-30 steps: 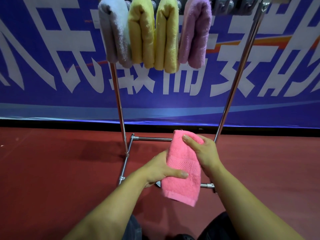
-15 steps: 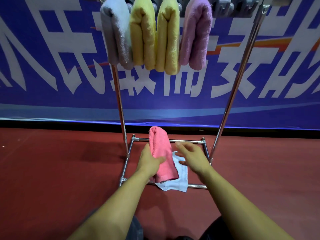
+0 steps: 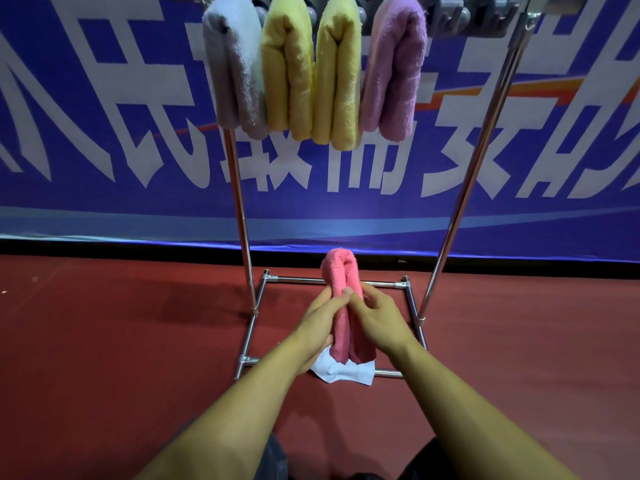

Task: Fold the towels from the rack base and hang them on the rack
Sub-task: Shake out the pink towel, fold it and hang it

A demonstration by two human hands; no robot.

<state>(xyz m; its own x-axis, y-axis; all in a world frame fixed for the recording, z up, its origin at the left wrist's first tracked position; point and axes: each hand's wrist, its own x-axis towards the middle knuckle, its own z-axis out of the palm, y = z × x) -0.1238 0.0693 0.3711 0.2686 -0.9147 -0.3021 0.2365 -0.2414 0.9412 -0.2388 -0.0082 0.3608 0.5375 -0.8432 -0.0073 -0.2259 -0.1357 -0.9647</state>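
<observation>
Pink towel (doubled over, fold uppermost) sits pinched between left hand and right hand, above the rack base, where a white towel lies near the front rail.

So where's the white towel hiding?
In the head view, the white towel lies low in the middle on the rack base, against its near bar, peeking out under the folded pink towel that both hands hold.

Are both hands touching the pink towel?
Touching. Head view: left hand and right hand both grip the folded pink towel from either side.
</observation>
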